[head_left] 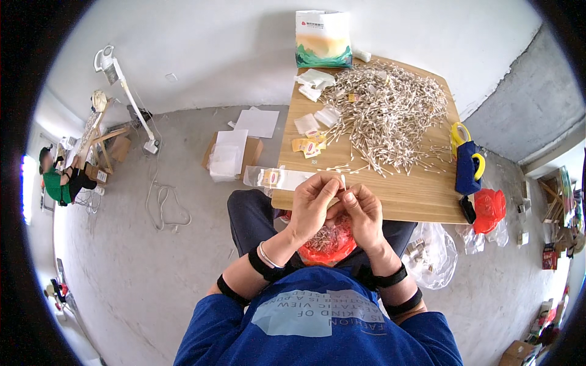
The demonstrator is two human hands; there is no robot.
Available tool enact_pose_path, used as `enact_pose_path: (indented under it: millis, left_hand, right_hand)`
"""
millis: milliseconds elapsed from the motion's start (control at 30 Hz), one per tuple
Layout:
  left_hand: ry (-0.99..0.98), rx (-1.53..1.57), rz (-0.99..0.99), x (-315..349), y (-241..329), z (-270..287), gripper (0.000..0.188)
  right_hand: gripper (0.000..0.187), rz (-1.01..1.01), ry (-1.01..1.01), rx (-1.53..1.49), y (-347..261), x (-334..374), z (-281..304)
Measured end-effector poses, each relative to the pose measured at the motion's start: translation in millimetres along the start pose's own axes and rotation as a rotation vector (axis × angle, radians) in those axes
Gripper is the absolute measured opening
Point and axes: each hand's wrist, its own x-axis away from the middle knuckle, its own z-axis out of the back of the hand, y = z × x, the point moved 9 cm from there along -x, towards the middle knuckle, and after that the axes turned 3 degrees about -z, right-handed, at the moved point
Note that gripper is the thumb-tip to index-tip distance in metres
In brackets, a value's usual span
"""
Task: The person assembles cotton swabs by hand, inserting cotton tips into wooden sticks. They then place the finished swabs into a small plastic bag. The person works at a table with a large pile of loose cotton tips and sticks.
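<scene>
My left hand and my right hand meet just over the near edge of the wooden table. Between their fingertips a cotton swab stands up, its white tip showing above the thumbs. Both hands are closed in a pinch; how much of the stick each one grips is hidden. Below them, in my lap, lies a red plastic bag with many swabs in it. A large heap of cotton swabs covers the far part of the table, and a few loose ones lie nearer my hands.
Yellow labels and clear bags lie left of the heap. A paper bag stands at the back. On the right edge sits a blue and yellow tape dispenser. A cardboard box is on the floor; another person is far left.
</scene>
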Motion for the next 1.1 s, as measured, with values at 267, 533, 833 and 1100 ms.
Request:
enact_pose_path:
  millis: [267, 533, 833, 1100]
  left_hand:
    - [0.055, -0.013, -0.105, -3, 17, 1, 0.016]
    - [0.090, -0.135, -0.096, -3, 17, 2, 0.014]
    - [0.049, 0.029, 0.059, 0, -4, -1, 0.018]
    - [-0.330, -0.306, 0.290, 16, -46, 1, 0.022]
  right_hand:
    - [0.016, -0.007, 0.024, 0.046, -2, -1, 3]
    - [0.012, 0.077, 0.062, 0.120, -1, -1, 6]
    - [0.016, 0.053, -0.002, -0.010, -2, -2, 1]
    - [0.023, -0.088, 0.013, -0.046, -2, 2, 7]
